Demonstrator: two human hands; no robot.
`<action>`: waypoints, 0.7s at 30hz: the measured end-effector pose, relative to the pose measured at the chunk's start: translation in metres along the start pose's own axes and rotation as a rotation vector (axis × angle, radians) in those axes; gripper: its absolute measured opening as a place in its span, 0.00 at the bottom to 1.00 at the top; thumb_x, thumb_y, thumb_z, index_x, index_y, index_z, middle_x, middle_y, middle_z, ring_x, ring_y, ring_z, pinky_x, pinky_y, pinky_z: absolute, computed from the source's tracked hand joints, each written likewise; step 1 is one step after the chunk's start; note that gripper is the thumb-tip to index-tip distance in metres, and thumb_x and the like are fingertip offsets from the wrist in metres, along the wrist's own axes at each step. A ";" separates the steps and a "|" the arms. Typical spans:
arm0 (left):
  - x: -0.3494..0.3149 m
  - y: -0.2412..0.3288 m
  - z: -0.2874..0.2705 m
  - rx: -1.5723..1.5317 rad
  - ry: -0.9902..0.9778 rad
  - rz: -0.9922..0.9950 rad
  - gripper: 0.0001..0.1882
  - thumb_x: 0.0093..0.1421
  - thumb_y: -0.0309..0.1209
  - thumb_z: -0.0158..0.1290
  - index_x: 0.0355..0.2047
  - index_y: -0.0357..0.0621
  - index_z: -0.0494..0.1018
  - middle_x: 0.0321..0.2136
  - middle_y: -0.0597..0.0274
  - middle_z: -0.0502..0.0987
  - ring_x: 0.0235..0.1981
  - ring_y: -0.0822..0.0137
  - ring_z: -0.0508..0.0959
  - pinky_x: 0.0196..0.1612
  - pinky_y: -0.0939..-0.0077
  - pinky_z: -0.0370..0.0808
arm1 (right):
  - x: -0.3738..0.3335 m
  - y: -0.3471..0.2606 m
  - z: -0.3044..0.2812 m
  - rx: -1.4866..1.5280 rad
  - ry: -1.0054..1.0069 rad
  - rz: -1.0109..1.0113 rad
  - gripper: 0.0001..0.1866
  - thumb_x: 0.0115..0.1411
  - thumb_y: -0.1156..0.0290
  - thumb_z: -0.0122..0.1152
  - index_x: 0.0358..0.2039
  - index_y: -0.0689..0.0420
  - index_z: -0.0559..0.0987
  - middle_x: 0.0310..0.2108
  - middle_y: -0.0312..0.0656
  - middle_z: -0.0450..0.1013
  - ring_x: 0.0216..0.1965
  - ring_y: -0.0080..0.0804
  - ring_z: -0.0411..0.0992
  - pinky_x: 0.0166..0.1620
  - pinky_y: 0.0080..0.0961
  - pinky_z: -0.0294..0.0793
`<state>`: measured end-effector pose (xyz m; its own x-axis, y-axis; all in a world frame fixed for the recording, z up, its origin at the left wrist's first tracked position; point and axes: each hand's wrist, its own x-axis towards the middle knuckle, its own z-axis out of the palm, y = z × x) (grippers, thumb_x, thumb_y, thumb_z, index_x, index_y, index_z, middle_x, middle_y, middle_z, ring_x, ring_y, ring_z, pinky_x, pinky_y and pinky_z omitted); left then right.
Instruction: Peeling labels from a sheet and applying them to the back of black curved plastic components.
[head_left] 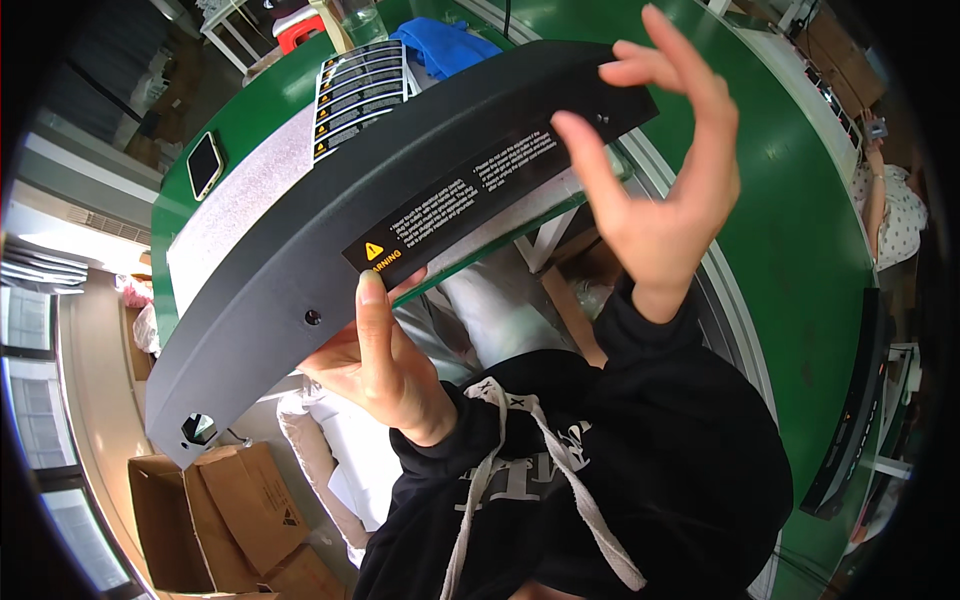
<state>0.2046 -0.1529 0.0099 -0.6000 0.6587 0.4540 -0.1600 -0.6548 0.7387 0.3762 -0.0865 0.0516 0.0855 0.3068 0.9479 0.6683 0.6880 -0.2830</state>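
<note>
A long, curved, dark grey plastic panel (260,280) is held up at a slant in front of me, its right end higher. Along its near edge lies a black warning label (450,215) with a yellow triangle and pale print. My left hand (385,375) is closed on the panel's near edge, thumb on the face by the label's left end, some fingers hidden behind. Over the panel's right end, my right hand (665,190) has its fingers spread and holds nothing. Its thumb tip is by the label's right end; I cannot tell if it touches.
Beyond the panel, a sheet of labels (360,85) lies on a whitish pad (235,215) on the green table (780,200). A phone (206,165) and blue cloth (445,45) are nearby. Cardboard boxes (245,505) stand lower left. Another dark panel (850,410) and a person (895,215) are right.
</note>
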 end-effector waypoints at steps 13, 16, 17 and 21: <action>-0.004 0.003 0.002 0.111 0.096 0.009 0.13 0.54 0.18 0.53 0.41 0.32 0.70 0.36 0.57 0.74 0.34 0.71 0.73 0.43 0.79 0.68 | -0.076 0.016 0.030 -0.132 -0.121 -0.319 0.28 0.56 0.76 0.53 0.58 0.50 0.63 0.47 0.32 0.77 0.50 0.31 0.74 0.56 0.26 0.59; 0.001 0.001 0.006 0.117 0.092 -0.040 0.13 0.53 0.17 0.55 0.40 0.33 0.70 0.35 0.58 0.75 0.35 0.71 0.73 0.43 0.80 0.68 | -0.062 0.050 0.024 -0.153 0.062 -0.344 0.34 0.48 0.81 0.49 0.59 0.58 0.61 0.44 0.43 0.78 0.51 0.38 0.73 0.53 0.28 0.64; 0.003 0.002 0.007 0.095 0.058 -0.040 0.13 0.53 0.17 0.55 0.40 0.33 0.70 0.35 0.58 0.75 0.35 0.71 0.73 0.43 0.80 0.68 | -0.059 0.054 0.020 -0.122 0.030 -0.281 0.33 0.49 0.81 0.49 0.59 0.60 0.60 0.44 0.46 0.77 0.51 0.41 0.73 0.54 0.30 0.63; 0.001 0.016 0.008 0.039 -0.097 -0.004 0.18 0.50 0.15 0.58 0.42 0.34 0.69 0.37 0.58 0.74 0.37 0.70 0.74 0.44 0.79 0.69 | -0.060 0.056 -0.017 0.170 0.008 -0.069 0.27 0.56 0.77 0.45 0.58 0.68 0.60 0.42 0.59 0.75 0.51 0.49 0.72 0.60 0.39 0.59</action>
<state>0.2080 -0.1601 0.0262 -0.5208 0.6952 0.4955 -0.1303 -0.6384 0.7586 0.4210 -0.0770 -0.0186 0.0499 0.2501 0.9669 0.5384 0.8087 -0.2369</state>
